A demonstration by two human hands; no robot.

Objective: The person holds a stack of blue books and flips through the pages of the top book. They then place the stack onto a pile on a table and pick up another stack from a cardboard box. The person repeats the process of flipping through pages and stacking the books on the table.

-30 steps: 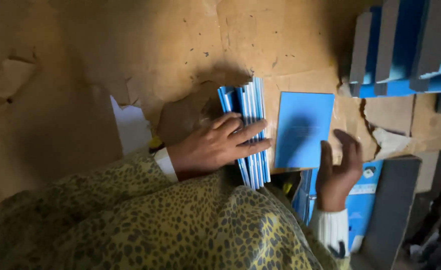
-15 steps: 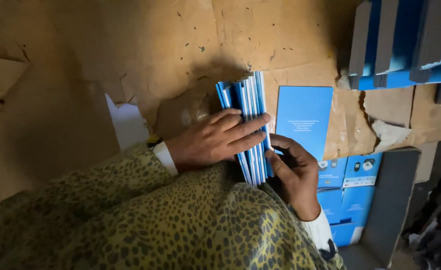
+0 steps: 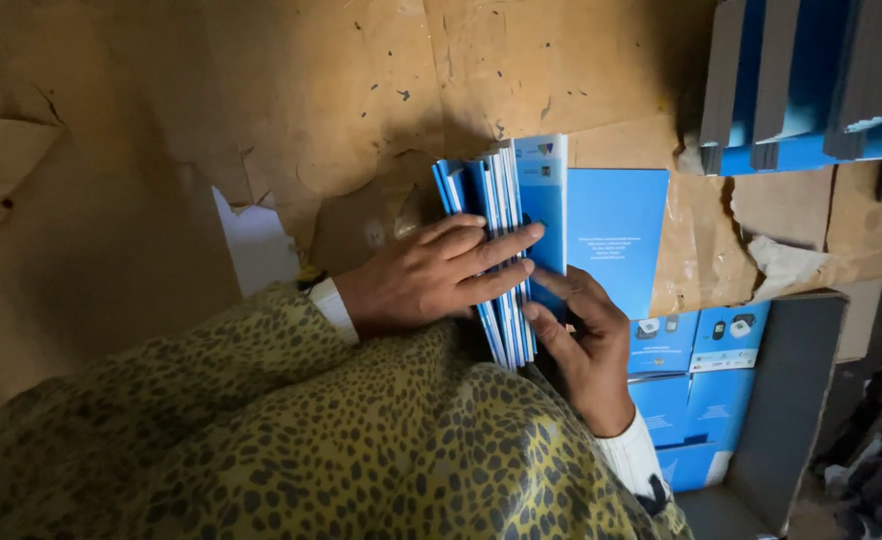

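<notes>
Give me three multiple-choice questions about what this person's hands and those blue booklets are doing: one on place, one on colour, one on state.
1. Where does the single flat booklet lie?
A. Right of the bundle
B. On the person's lap
C. Inside the box

2. What colour are the packs in the cardboard box?
A. Red
B. Blue
C. Green

3. How does the bundle of booklets stand?
A. Scattered flat
B. Rolled up
C. On edge, pressed between both hands

Answers: 1 A, it rests on the brown cardboard beside the bundle. 2 B, the packs are blue. 3 C, the left hand lies across it and the right hand holds its other side.
</notes>
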